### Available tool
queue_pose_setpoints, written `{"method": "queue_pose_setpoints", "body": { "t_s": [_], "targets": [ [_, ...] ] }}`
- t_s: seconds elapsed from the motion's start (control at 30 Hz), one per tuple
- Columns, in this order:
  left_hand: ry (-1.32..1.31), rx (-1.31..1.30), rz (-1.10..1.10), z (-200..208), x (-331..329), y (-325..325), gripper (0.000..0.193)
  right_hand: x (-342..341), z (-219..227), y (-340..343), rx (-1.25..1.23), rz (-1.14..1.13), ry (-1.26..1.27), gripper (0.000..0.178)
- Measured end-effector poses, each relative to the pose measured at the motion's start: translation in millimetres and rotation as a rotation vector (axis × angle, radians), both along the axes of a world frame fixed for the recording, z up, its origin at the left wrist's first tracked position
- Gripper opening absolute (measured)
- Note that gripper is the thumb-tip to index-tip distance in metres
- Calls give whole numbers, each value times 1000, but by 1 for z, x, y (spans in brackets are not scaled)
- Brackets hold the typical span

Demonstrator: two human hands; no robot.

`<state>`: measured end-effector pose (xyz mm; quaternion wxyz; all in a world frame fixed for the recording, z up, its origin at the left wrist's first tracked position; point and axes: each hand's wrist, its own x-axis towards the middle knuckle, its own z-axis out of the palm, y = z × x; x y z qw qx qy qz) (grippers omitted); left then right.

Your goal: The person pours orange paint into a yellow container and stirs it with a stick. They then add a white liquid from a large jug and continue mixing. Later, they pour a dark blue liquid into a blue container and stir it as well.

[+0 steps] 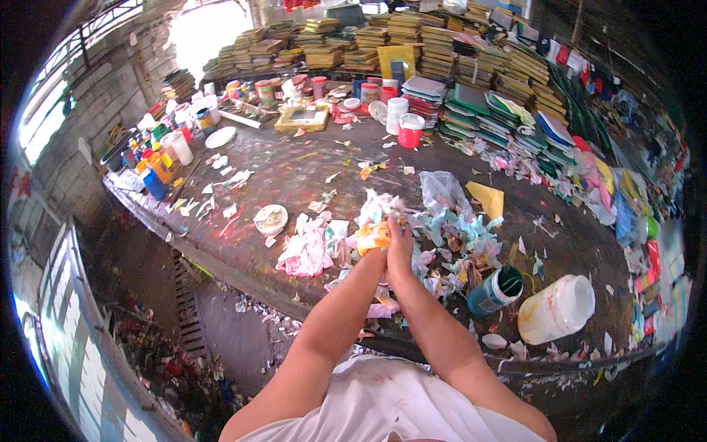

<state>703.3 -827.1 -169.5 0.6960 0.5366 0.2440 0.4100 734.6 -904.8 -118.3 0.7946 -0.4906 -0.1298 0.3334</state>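
Observation:
My two hands meet over the middle of the table's near side, close together. My left hand (375,255) is closed round a crumpled orange-and-white piece (373,236), which could be paper or cloth. My right hand (399,247) presses against the same piece from the right, and its far fingers are partly hidden. Just beyond the hands lies a whitish crumpled bunch (380,206). Pale pink crumpled scraps (305,248) lie to the left. A heap of bluish and white scraps (471,232) spreads to the right, beside a clear plastic bag (443,190).
At the near right stand a teal tub (492,295) and a white plastic jar (554,311), both tilted. A round lid (270,219) lies left of the scraps. Paint bottles (155,177) crowd the left edge; stacked frames (412,44) line the back. A red-and-white pot (409,132) stands farther off.

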Motion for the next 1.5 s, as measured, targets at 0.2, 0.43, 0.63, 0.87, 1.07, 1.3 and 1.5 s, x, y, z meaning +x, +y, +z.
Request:
{"method": "queue_pose_setpoints", "body": {
  "t_s": [0.2,0.43,0.63,0.87,1.07,1.3,1.5],
  "targets": [
    [494,500,120,17,-10,-48,73,25,-18,-6,301,111,327,81],
    [36,-16,-107,27,-5,-77,73,100,-145,58,219,77,14,60],
    [-166,0,-182,49,-39,-74,84,82,-36,53,130,-79,26,68],
    [526,427,-143,122,-161,-10,96,75,17,86,-255,-215,-1003,58],
    [1025,685,81,116,-331,57,94,14,19,134,-603,1,-1466,60],
    [1091,579,263,78,-533,98,91,-137,16,214,-245,83,-1440,52],
    [978,350,433,61,-654,124,87,-291,36,283,-92,319,-1531,44]
  ]
}}
